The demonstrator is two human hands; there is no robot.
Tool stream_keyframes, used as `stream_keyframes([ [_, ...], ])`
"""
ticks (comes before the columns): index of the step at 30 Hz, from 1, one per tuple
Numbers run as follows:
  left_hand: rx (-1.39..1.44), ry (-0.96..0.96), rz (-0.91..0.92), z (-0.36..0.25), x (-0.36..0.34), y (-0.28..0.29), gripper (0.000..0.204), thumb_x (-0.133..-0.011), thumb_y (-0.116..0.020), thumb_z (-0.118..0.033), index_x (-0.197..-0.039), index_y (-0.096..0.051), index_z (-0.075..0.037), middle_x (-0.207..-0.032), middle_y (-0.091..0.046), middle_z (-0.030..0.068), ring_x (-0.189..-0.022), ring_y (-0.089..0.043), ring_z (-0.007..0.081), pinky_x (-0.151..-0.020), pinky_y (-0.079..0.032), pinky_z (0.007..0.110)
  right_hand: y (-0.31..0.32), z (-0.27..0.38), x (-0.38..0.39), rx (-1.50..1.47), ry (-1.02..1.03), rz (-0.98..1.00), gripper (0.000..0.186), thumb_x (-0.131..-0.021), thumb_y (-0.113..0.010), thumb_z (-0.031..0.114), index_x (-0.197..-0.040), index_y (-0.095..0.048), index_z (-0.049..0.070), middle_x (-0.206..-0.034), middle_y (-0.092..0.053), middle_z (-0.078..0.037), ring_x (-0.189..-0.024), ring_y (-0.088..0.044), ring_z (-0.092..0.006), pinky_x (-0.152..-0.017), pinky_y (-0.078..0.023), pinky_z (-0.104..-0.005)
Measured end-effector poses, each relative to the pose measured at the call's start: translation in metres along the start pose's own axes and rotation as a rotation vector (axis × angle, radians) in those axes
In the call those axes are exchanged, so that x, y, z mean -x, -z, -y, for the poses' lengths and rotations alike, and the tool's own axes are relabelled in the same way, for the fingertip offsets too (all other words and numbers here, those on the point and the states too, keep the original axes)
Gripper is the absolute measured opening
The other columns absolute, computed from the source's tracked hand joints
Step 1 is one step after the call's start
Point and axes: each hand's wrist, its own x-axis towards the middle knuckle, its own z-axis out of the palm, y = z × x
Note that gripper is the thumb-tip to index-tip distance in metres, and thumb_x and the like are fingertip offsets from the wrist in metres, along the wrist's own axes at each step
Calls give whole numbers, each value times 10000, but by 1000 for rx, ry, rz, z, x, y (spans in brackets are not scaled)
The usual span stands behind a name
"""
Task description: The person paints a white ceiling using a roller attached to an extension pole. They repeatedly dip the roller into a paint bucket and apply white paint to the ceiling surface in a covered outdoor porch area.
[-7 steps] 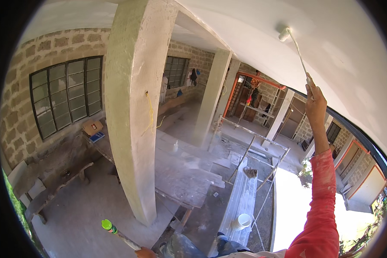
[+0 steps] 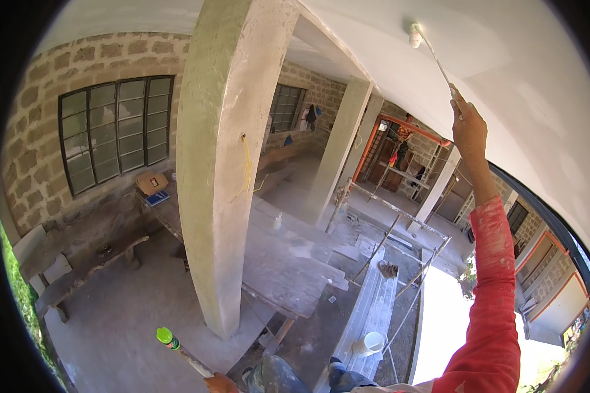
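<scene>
My right hand is raised high at the right and closed round the handle of a paint roller. The small white roller touches, or nearly touches, the white ceiling, where a greyer patch surrounds it. Low at the bottom edge, my left hand is partly cut off. Its fingers are wrapped round a pale stick, whose far end carries a bright green cap-like piece. The stick points up and left, apart from the pillar.
A concrete pillar stands left of centre. Below me a long plank carries a white bucket and a brush-like thing. Metal scaffold bars rise beside it. A dusty table stands behind the pillar; another person is far off.
My right hand and the roller have shifted left along the ceiling. The whole view has swung slightly, with the pillar and room now further right in the picture. My left hand keeps its hold.
</scene>
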Motion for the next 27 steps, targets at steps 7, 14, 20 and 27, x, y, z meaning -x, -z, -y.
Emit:
stream_keyframes([
  [7, -246, -69, 120, 0, 1, 8, 527, -900, -607, -516, -1143, -700, -58, -1026, -759, 136, -933, -757, 325, -758, -616, 493, -93, 97, -87, 27, 29, 101, 369, -1065, -490, 306, -1423, -578, 301, -920, -675, -154, -827, -699, -368, -737, -558, -495],
  [14, 43, 39, 147, -21, 37, 86, 688, -911, -582, -567, -1321, -598, -15, -1067, -744, 164, -990, -740, 361, -824, -608, 479, -166, 173, -156, -16, 67, 153, 506, -1015, -450, 154, -1479, -531, 339, -1111, -703, -162, -978, -711, -367, -859, -559, -499],
  [20, 275, -5, 168, 23, 5, 25, 677, -906, -591, -593, -1270, -632, -24, -1107, -737, 193, -988, -737, 368, -843, -596, 494, -215, 208, -193, -35, 95, 159, 541, -996, -456, 125, -1490, -517, 338, -1172, -703, -166, -1035, -709, -360, -894, -558, -490],
  [27, 120, 24, 33, -17, 41, 77, 579, -948, -535, -537, -1248, -657, -57, -1032, -755, 160, -933, -750, 349, -766, -604, 505, -230, 217, -201, -42, 81, 205, 539, -1007, -446, 134, -1498, -502, 349, -1204, -698, -160, -1055, -706, -363, -913, -555, -491],
])
